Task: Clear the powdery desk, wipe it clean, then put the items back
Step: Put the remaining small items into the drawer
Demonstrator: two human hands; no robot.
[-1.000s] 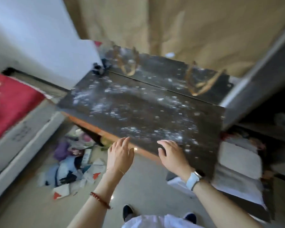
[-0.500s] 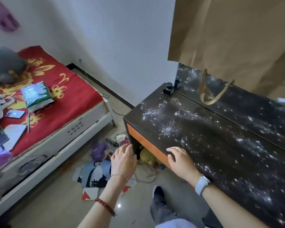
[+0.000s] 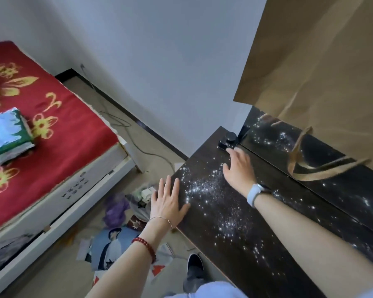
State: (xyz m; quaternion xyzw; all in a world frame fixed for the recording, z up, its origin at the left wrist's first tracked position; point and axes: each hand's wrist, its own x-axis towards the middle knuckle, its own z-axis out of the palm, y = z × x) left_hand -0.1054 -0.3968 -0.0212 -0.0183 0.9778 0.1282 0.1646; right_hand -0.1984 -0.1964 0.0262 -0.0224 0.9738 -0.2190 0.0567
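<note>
At the dark desk's [image 3: 235,244] left end, white powder [image 3: 205,188] lies scattered; left hand [image 3: 167,203] spreads flat at its edge, right hand [image 3: 240,171] reaches open-fingered toward a small black object [image 3: 229,140] far back.

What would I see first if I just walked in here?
White powder sprinkled all over the dark desk on the right. The right hand reaches toward a small black object at its far corner; the left hand hangs at the desk's near edge. A bright red bed is left.
</note>
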